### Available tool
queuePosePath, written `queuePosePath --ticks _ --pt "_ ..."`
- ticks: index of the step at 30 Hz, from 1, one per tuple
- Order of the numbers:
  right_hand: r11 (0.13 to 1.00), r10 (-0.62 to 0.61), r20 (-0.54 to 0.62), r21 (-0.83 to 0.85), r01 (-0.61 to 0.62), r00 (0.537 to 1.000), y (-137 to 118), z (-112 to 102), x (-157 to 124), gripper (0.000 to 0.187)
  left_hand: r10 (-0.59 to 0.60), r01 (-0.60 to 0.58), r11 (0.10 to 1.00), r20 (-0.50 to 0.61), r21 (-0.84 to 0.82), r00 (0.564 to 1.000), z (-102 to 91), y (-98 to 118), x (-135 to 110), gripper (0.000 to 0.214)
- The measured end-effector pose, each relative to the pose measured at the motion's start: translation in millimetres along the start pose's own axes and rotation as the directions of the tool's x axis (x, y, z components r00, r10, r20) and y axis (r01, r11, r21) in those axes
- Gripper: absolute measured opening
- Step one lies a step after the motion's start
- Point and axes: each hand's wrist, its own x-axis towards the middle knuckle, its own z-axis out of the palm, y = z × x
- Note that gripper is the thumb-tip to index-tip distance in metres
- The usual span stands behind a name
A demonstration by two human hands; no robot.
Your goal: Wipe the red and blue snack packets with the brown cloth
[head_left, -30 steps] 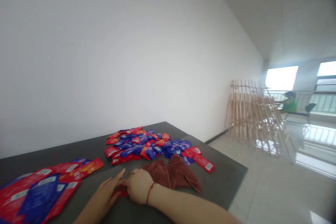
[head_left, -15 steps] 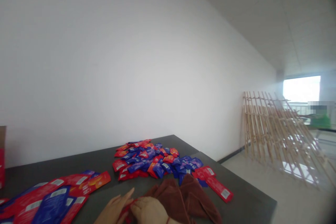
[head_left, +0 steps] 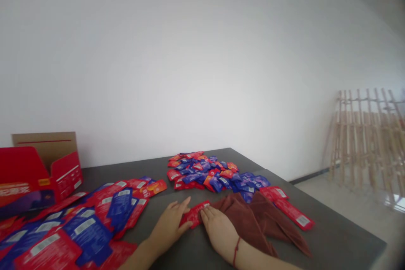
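Observation:
Both my hands rest on a dark grey table [head_left: 332,236] with a small red packet [head_left: 194,215] between them. My left hand [head_left: 169,225] lies flat with its fingers stretched toward the packet's left edge. My right hand [head_left: 218,230], a red string round its wrist, has its fingertips on the packet's right end. A crumpled brown cloth [head_left: 259,221] lies just right of my right hand.
A heap of small red and blue packets [head_left: 209,173] lies at the table's far side. Larger red and blue flat packets [head_left: 79,228] spread over the left. An open red cardboard box [head_left: 38,175] stands at far left. Wooden frames [head_left: 367,135] lean on the wall at right.
The view has swung left, bringing the red box in. My right hand has uncurled from a closed grip, and the red packet now lies exposed between both hands.

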Motion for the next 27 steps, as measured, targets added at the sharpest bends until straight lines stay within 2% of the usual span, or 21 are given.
queuePosePath --ticks 3,6,10,13,15,19,24,27 --pt "0.995 -0.091 -0.002 0.034 0.091 0.996 -18.4 -0.9 6.0 0.037 -0.009 0.008 1.0 0.019 0.027 1.0 -3.6 8.2 1.2 0.065" --pt "0.992 -0.1 0.003 0.079 0.099 0.995 -22.6 -7.8 16.9 0.032 -0.006 0.004 0.999 0.043 0.046 0.999 -4.3 10.1 -0.9 0.066" --pt "0.998 0.014 0.015 0.065 -0.015 1.0 0.6 -19.1 23.3 0.032 -0.02 0.016 0.998 0.068 0.053 0.997 -6.2 9.9 -4.2 0.065" --pt "0.992 0.122 0.035 0.025 -0.123 0.992 20.0 -26.4 16.9 0.032 -0.02 0.017 0.999 0.069 0.044 0.997 -8.2 11.1 -4.8 0.063" --pt "0.99 0.137 0.049 0.008 -0.138 0.989 24.1 -30.1 9.9 0.031 -0.015 0.012 0.999 0.066 0.039 0.998 -8.8 12.4 -4.1 0.065" --pt "0.999 0.052 0.052 -0.003 -0.052 0.997 15.4 -34.7 4.3 0.029 -0.018 0.015 0.999 0.062 0.046 0.998 -7.3 14.3 -1.5 0.066" --pt "1.0 -0.029 0.029 -0.002 0.029 0.999 1.1 -34.2 20.3 0.026 -0.052 0.049 0.996 0.033 0.074 0.998 -2.5 14.2 0.3 0.072" --pt "0.991 -0.133 0.029 0.035 0.132 0.991 -8.7 -31.8 25.4 0.024 -0.041 0.04 0.996 0.007 0.076 0.999 0.5 13.0 0.7 0.072"
